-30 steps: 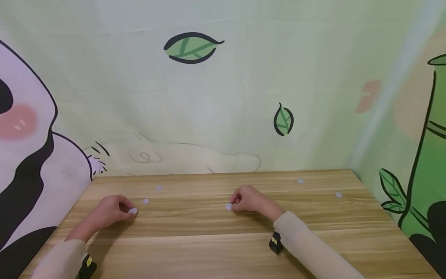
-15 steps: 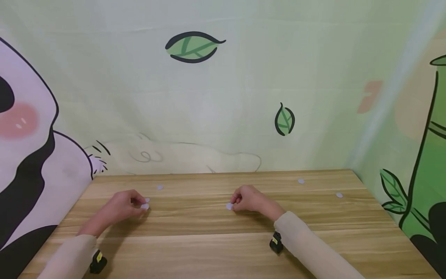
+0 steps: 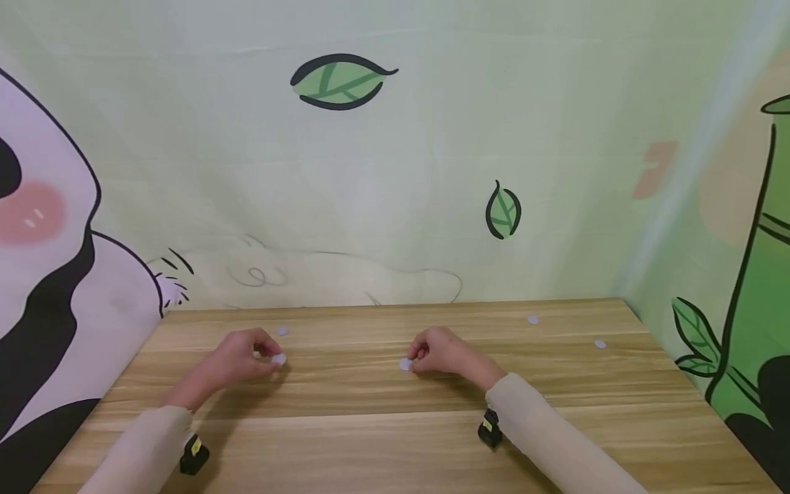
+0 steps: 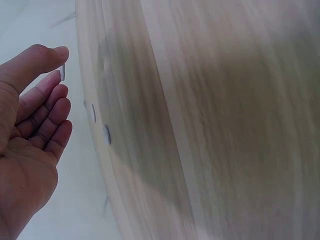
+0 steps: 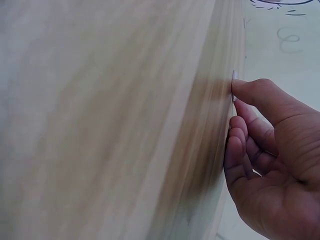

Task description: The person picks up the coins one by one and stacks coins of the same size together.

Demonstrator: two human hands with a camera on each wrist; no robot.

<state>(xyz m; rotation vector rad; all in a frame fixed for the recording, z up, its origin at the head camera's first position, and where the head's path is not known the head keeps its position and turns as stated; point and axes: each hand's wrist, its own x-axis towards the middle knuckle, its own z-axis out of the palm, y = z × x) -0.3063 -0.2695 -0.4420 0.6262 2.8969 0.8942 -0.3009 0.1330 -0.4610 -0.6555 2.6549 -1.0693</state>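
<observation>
Between thumb and index finger, my left hand pinches a small round white disc, held above the table's left half; the left wrist view shows this disc edge-on, apart from the wood. My right hand holds another white disc by its edge at the middle of the table, low over the surface. In the right wrist view the thumb presses on that disc and the other fingers are curled. One more disc lies just beyond my left hand. Another disc on the table is hidden behind that hand in the head view.
Two white discs, one farther back and one nearer the right edge, lie on the wood-grain table. A printed cloth backdrop with leaves and a panda stands behind the table.
My left hand has moved right and slightly away from me with its disc, passing over a disc on the table that it now hides. The right hand has stayed in place.
</observation>
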